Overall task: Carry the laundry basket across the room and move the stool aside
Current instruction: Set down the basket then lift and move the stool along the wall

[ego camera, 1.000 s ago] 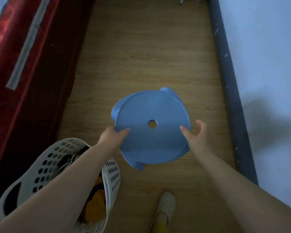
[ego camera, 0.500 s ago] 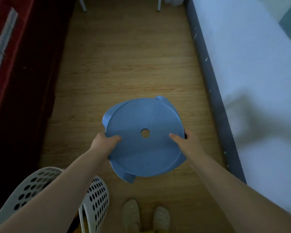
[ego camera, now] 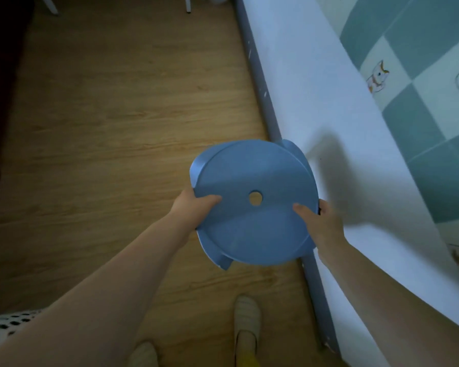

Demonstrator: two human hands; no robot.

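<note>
My left hand (ego camera: 194,207) is clamped on the left edge of the blue stool (ego camera: 253,202), thumb lying flat across the top of the round seat and the other fingers tucked out of sight beneath the rim. My right hand (ego camera: 321,221) grips the right edge the same way, thumb on the seat, fingers wrapped under and hidden. The two hands are well apart, one on each side of the seat, with the small round hole (ego camera: 255,198) in its middle between my thumbs.

The stool faces seat-up toward me, and parts of its legs poke out past the rim at the upper right and at the lower left. Whether the legs touch the floor I cannot tell. It sits over the wooden floor (ego camera: 112,123), its right side over the dark baseboard (ego camera: 260,83) that runs along the foot of the white wall (ego camera: 316,88). A shadow falls on that wall just beside the stool. Farther right is a cloth with teal and pale squares and little cat drawings (ego camera: 414,75).

Below the stool are my two feet in pale slippers (ego camera: 247,321). At the lower left corner, behind my left forearm, a bit of the white laundry basket (ego camera: 8,324) with its round holes shows, well apart from the stool.
</note>
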